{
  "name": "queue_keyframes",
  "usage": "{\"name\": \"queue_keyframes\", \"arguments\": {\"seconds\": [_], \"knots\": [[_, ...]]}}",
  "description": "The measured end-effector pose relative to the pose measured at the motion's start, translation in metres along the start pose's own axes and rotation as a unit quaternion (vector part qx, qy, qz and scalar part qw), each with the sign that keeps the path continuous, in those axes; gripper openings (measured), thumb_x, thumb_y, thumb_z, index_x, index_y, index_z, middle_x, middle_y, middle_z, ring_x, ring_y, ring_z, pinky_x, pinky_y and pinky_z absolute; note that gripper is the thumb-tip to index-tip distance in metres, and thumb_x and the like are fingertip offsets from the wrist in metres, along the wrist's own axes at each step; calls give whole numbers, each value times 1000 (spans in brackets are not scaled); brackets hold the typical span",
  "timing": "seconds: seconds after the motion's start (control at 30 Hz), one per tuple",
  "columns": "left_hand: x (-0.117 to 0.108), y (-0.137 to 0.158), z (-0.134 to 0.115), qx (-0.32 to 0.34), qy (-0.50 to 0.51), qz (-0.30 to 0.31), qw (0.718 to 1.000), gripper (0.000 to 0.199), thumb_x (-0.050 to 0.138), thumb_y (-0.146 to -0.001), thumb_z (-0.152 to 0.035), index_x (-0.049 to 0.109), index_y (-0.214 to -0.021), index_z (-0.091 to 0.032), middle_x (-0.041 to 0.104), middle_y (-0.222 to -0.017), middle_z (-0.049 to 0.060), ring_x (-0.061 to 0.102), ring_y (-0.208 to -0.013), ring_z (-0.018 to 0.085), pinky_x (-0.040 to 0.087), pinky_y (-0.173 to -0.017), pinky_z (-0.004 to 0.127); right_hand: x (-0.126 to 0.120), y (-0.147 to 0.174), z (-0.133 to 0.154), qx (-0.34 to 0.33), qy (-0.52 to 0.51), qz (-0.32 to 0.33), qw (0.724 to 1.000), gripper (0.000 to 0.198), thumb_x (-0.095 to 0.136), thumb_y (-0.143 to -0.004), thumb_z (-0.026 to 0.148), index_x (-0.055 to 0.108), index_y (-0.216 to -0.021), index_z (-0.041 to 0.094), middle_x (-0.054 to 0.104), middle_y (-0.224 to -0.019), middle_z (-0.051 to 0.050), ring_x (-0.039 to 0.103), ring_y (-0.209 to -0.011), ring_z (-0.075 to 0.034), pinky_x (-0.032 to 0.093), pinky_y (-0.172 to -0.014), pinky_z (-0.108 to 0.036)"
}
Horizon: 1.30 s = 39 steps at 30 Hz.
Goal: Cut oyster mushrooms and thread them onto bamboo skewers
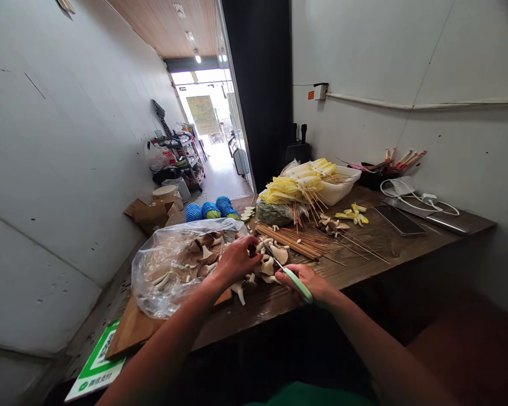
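Observation:
My right hand (307,281) is closed around the light green handle of a pair of scissors (297,283), its blades pointing away to the left. At the blade tips, my left hand (239,259) pinches a pale mushroom (261,246); its fingers partly cover it. Below and beside both hands lies a loose pile of mushrooms (279,254) with brown caps and white stems. More mushrooms (207,255) fill an open clear plastic bag (148,276) left of my left hand. Beyond the pile, a bundle of wooden skewers (292,239) lies on the table.
Skewered yellow cabbage leaves (296,183) rest over a white bin (342,189) at the back. Three blue-netted vegetables (211,210) stand behind the bag. A phone (400,220) and a white charging cable (423,206) lie right. A wooden board (131,327) is under the bag.

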State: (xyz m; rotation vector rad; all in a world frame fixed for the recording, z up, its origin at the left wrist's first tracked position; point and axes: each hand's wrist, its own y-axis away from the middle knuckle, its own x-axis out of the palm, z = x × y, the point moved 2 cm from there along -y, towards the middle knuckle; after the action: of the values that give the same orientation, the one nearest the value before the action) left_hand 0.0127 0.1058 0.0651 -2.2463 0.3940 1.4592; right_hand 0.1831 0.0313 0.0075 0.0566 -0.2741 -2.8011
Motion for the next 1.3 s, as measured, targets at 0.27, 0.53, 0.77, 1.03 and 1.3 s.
{"name": "queue_keyframes", "arguments": {"seconds": [0.27,0.53,0.77,1.03,1.3], "knots": [[4,-22,-4,-5,-31,24,999,27,58,-70,-30,60,-95,-19,64,-87,5,58,-81,20,42,-72,29,-5,-3,-3,35,-55,-45,997,43,65,-64,57,49,-71,18,46,-47,9,42,-28,-6,33,-25,-16],[-35,-18,42,-63,62,-16,996,28,52,-77,-37,68,-93,-20,70,-90,3,62,-79,18,45,-73,26,-24,1,-24,53,-113,-68,990,42,67,-66,54,51,-80,17,50,-55,8,43,-33,-4,36,-28,-16],[-8,-18,78,-75,-80,17,994,27,49,-76,-22,72,-89,-19,70,-89,8,62,-82,20,43,-77,28,-20,2,-31,39,-110,-41,992,44,65,-69,53,52,-91,17,49,-57,7,43,-36,-4,37,-30,-16],[14,-46,95,-67,-25,66,995,22,58,-65,-17,73,-80,-21,69,-77,3,61,-74,18,44,-72,26,-14,5,-27,38,-77,-32,996,48,66,-66,53,53,-94,17,47,-56,8,42,-35,-5,37,-29,-17],[-6,-43,81,-12,42,-18,999,24,47,-79,-32,63,-91,-18,67,-85,4,59,-78,17,43,-72,28,-10,1,-20,-10,35,-27,999,47,61,-70,54,57,-98,15,46,-51,7,42,-39,-8,36,-37,-20]]}}
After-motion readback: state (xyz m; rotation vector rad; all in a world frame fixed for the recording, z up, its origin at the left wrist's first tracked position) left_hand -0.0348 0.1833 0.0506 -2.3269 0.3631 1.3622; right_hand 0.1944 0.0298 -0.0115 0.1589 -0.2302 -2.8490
